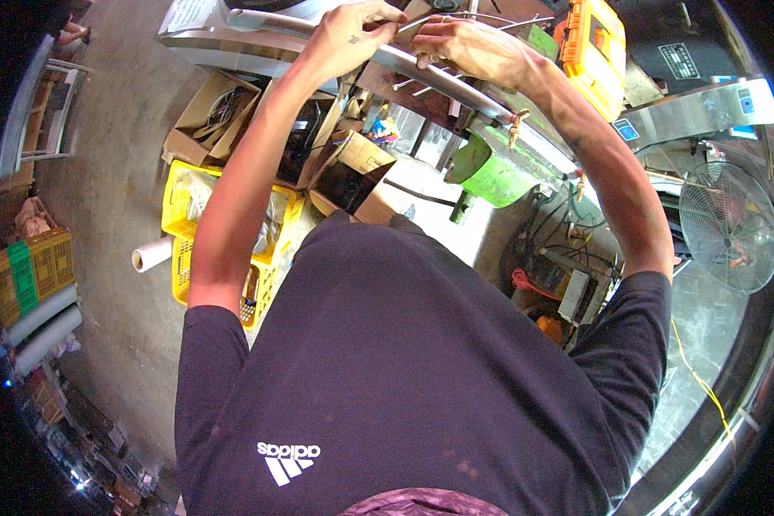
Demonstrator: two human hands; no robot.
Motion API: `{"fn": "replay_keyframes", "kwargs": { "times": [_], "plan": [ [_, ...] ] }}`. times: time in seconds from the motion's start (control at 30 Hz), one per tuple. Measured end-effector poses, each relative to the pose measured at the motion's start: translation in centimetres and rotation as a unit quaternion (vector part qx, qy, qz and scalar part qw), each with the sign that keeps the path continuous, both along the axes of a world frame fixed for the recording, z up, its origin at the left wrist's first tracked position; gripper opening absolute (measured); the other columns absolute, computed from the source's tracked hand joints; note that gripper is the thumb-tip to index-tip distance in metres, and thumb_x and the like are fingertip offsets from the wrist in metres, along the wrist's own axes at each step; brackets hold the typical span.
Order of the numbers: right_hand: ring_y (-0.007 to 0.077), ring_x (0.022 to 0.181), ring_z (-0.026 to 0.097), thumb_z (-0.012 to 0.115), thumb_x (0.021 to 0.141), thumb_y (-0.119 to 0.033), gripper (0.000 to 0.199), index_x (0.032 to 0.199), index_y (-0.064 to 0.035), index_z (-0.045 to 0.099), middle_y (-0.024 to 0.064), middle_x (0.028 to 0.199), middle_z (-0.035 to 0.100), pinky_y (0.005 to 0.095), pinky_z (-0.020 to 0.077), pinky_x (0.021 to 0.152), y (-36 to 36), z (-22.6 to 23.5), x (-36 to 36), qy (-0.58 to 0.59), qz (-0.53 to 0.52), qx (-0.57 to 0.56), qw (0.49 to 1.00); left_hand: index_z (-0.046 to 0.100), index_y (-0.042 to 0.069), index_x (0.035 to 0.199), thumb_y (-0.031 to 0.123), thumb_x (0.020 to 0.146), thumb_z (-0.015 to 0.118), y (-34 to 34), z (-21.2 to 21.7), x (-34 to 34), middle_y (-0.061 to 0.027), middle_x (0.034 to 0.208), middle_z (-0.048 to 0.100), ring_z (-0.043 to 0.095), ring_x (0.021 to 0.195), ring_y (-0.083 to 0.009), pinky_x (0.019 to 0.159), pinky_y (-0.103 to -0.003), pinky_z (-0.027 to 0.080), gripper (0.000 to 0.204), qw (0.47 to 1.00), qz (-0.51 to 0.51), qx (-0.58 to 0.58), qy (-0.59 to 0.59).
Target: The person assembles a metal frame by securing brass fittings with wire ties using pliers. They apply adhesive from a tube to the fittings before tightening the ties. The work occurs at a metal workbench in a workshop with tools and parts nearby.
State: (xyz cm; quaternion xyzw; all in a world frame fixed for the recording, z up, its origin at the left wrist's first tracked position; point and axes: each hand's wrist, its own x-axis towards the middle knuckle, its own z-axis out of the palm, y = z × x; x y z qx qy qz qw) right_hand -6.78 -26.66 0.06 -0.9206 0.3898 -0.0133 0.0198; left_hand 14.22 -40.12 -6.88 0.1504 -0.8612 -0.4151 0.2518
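Note:
At the top edge, my left hand [353,36] is closed, thumb and fingertips pinched together. A thin metal rod [466,15] runs from these fingertips toward the right, passing behind my right hand [473,47]. That hand's fingers are curled and closed just right of the left hand, with a small gap between the two. Whatever lies inside its grip is hidden. Below both hands curves a grey metal pipe [439,79], the front edge of the worktop. Several bolt-like pins [417,86] show under it.
An open orange case [595,56] stands right of my right hand. Below the pipe are a green metal chute [494,168] and cardboard boxes [211,116]. Yellow crates [181,228] stand on the left, a round fan [731,228] on the right. A white roll [152,254] lies on the floor.

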Motion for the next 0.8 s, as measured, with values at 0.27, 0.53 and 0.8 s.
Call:
{"fn": "replay_keyframes", "kwargs": {
  "times": [0.27,0.53,0.8],
  "plan": [
    [0.0366,0.117,0.065,0.067,0.087,-0.009,0.032,0.118,-0.0005,0.065,0.0195,0.121,0.069,0.0426,0.0543,0.101,0.1,-0.1,0.2,-0.095,-0.031,0.025,0.995,0.072,0.002,0.115,0.021,0.092,0.08,4.7,-1.5,1.5,-0.0117,0.11,0.078,0.075,0.103,-0.0196,0.093,-0.033,0.058,0.032,0.992,0.07,0.104,0.023],
    [0.0399,0.098,0.074,0.067,0.081,0.006,0.036,0.114,0.0004,0.053,0.0205,0.1,0.073,0.0452,0.0575,0.081,1.5,0.7,0.0,-0.257,-0.172,0.123,0.943,0.07,-0.001,0.117,0.017,0.091,0.082,6.8,-0.2,-0.9,-0.0116,0.106,0.078,0.075,0.103,-0.0182,0.091,-0.033,0.059,0.034,0.994,0.094,0.036,0.048],
    [0.0373,0.12,0.065,0.066,0.083,-0.005,0.047,0.129,0.0015,0.065,0.0208,0.128,0.067,0.0433,0.054,0.104,0.7,-3.7,-2.9,-0.2,-0.085,0.05,0.975,0.078,0.005,0.11,0.021,0.092,0.081,6.6,1.6,-0.5,-0.0087,0.102,0.081,0.076,0.097,-0.0155,0.087,-0.03,0.058,0.024,0.998,0.056,-0.015,-0.027]
  ]
}}
